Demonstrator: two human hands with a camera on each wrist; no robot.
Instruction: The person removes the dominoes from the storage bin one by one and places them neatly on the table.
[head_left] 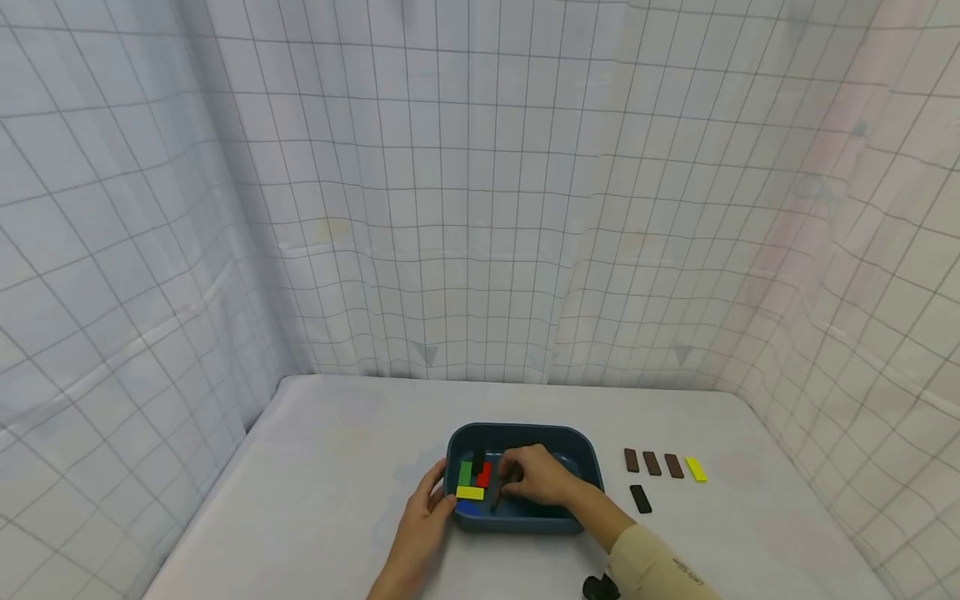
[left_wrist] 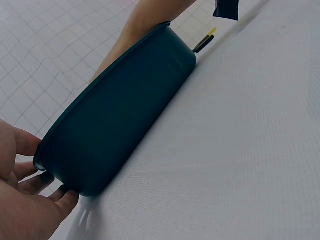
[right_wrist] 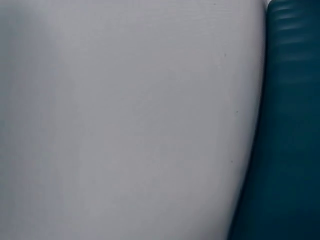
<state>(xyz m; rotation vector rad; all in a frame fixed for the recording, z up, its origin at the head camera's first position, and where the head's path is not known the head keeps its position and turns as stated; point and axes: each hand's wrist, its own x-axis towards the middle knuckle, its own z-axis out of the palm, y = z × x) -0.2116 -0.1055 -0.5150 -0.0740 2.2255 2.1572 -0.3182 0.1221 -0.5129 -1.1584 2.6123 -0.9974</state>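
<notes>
A dark teal plastic tub (head_left: 525,525) sits on the white table. My left hand (head_left: 422,525) holds its left end; in the left wrist view the thumb is at the rim and the fingertips (left_wrist: 70,200) lie against the outer wall (left_wrist: 115,110). Inside the tub, my right hand (head_left: 536,477) pinches a small dark brown block (head_left: 496,498), partly hidden by the fingers. To the left of it lie a red block (head_left: 483,475), a green block (head_left: 466,473), a black block (head_left: 477,460), a yellow block (head_left: 470,493) and a blue block (head_left: 471,507).
Right of the tub, brown blocks (head_left: 652,463) stand in a row with a yellow block (head_left: 696,469). A black block (head_left: 641,498) lies nearer to me. The right wrist view shows only tablecloth (right_wrist: 140,120) and the tub's wall (right_wrist: 290,130). Gridded curtains (head_left: 480,208) surround the table.
</notes>
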